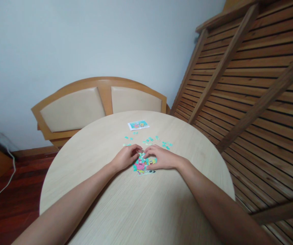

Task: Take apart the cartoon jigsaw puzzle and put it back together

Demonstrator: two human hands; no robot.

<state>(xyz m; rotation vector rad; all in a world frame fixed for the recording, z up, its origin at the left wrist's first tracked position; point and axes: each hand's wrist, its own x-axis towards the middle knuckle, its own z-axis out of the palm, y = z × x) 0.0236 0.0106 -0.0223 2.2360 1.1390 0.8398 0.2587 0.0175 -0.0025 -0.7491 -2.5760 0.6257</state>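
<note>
A partly assembled jigsaw puzzle (139, 166) lies on the round table, showing a pink starfish character and a yellow sponge character on teal. At its upper left edge is my left hand (127, 158), fingers curled and thumb close to them; anything pinched there is too small to make out. My right hand (163, 158) reaches over the puzzle's right side. Its thumb rests low on the picture and its fingers bend toward the top edge, with a gap between them. The right hand covers part of the sponge character.
Loose teal puzzle pieces (149, 140) lie scattered beyond my hands, with more pieces (167, 145) to the right. Farther back is a reference picture card (138, 125) on the pale table (90, 146). A padded headboard (75, 109) and wooden slatted frame (228, 78) stand around it.
</note>
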